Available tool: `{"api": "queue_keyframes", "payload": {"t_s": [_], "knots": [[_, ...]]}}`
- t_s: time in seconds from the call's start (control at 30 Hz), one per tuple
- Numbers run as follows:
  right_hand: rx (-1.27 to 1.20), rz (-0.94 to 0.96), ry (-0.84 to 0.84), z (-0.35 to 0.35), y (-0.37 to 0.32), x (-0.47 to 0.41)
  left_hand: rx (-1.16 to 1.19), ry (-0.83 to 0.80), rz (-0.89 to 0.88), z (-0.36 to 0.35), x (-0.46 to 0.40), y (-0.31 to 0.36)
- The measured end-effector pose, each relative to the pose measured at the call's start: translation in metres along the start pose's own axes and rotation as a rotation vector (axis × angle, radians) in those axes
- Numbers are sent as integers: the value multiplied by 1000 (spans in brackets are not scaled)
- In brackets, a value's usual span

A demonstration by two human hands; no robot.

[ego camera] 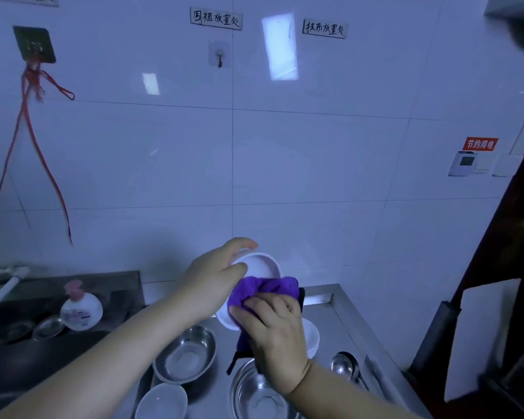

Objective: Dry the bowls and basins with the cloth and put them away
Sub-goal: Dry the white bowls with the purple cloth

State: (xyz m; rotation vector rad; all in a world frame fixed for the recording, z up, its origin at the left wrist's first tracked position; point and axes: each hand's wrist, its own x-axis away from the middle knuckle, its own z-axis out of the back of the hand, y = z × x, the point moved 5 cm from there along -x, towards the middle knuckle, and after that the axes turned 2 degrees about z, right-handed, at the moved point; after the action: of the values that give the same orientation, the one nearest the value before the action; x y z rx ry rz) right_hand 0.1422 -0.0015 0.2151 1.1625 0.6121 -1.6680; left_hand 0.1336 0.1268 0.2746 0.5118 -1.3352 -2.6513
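Left hand (208, 285) grips white bowl (259, 266); right hand (273, 325) presses purple cloth (265, 290) on it; 2 steel basins (185, 353) below.

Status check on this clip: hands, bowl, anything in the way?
Left hand grips white bowl, held up and tilted. Right hand presses purple cloth on its rim. Steel basins and another white bowl wait below; nothing blocking.

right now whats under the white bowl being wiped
A round steel basin sits on the steel counter below the held white bowl. The purple cloth and right hand cover another white bowl.
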Motion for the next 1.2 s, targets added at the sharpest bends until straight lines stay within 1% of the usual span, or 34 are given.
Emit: {"api": "queue_keyframes", "payload": {"t_s": [0.1,0.17,0.2,0.27,0.33,0.37,0.43,0.47,0.5,0.53,0.6,0.63,0.7,0.8,0.9,0.97,1.1,1.2], "knots": [[-147,-181,8,-2,-12,-4,40,102,-44,-1,2,2],[-196,-180,8,-2,-13,-7,52,154,-63,1,2,3],[-202,-132,-3,0,-11,-8,54,166,-66,2,2,4],[-139,74,-25,6,-4,-9,37,138,-56,6,3,4],[3,368,-25,11,6,-7,-15,30,-32,8,2,2],[43,484,-19,13,11,-6,-46,-43,-14,7,1,1],[54,599,-5,17,20,-7,-63,-156,18,7,0,2],[47,609,0,19,23,-9,-23,-157,22,8,-1,4],[44,597,2,20,23,-12,53,-111,27,11,-1,6],[50,567,5,21,23,-16,153,-32,35,15,0,8],[61,453,15,23,22,-26,359,150,24,15,9,8],[57,376,25,24,21,-31,425,226,-18,10,17,8],[44,247,51,25,16,-38,479,334,-125,-7,33,10],[7,192,60,22,6,-38,518,414,-164,-18,44,12],[-34,231,42,24,9,-31,483,376,-176,-11,38,15],[-35,319,32,26,16,-28,431,332,-202,-7,34,16],[-9,602,-31,30,31,-27,360,213,-186,-4,25,10],[3,804,-80,35,45,-30,263,87,-114,-2,16,8]]}}
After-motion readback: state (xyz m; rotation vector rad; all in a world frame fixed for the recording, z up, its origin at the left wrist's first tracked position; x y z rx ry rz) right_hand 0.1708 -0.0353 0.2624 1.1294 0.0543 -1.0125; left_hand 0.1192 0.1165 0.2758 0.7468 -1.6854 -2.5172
